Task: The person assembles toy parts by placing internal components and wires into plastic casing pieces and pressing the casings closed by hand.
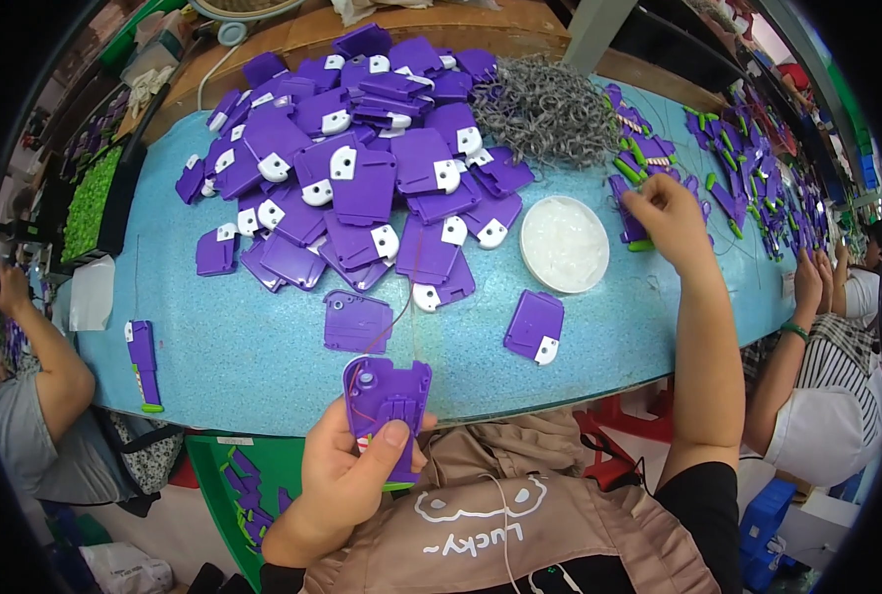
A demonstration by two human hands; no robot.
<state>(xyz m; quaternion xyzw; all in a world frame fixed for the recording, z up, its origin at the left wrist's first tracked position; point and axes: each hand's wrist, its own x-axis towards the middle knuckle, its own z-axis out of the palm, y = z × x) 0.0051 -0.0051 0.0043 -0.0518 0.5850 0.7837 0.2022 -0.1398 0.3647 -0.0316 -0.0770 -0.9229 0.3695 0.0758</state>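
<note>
My left hand (347,465) grips a purple plastic housing (393,381) near the table's front edge, thumb pressed on its inner side. A thin reddish wire (394,322) rises from this housing. My right hand (667,216) is at the right, fingertips pinched together over several purple and green parts (643,153); what they hold, if anything, I cannot make out. Between the hands lie a purple cover with a white corner (534,325) and a plain purple shell (356,322). A round white dish (563,201) with whitish translucent contents stands left of my right hand.
A large heap of purple covers (362,158) fills the table's back middle, beside a grey tangle of small wiry pieces (548,111). A purple and green assembly (143,361) lies at the left. A black tray of green pieces (95,208) stands beyond it. Co-workers sit on both sides.
</note>
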